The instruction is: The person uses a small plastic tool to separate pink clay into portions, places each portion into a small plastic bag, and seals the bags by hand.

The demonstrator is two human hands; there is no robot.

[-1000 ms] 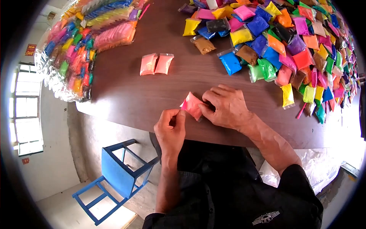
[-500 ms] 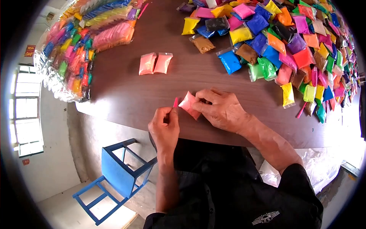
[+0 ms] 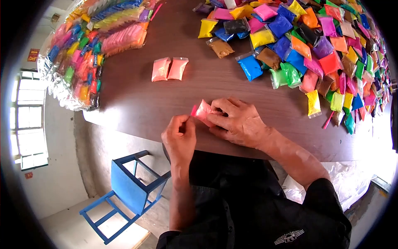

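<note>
Near the table's front edge, my left hand (image 3: 179, 132) pinches a thin pink stick (image 3: 193, 110) between thumb and forefinger. The stick's tip lies against the left edge of a small pink packet (image 3: 203, 111), as far as I can see. My right hand (image 3: 238, 121) grips that packet from the right, its fingers covering the packet's right part. Farther up the table, two more pink packets (image 3: 161, 69) lie side by side, with clear film at their ends.
A large heap of packets in many colours (image 3: 286, 50) covers the right side of the brown table (image 3: 137, 95). Bulky clear bags of packets (image 3: 83, 54) stand at the left. A second pink stick (image 3: 328, 119) lies by the heap. Below is a blue chair (image 3: 128, 186).
The pink stick has tilted and come up against the packet's left edge. My right fingers have shifted lower on the packet, which has turned slightly.
</note>
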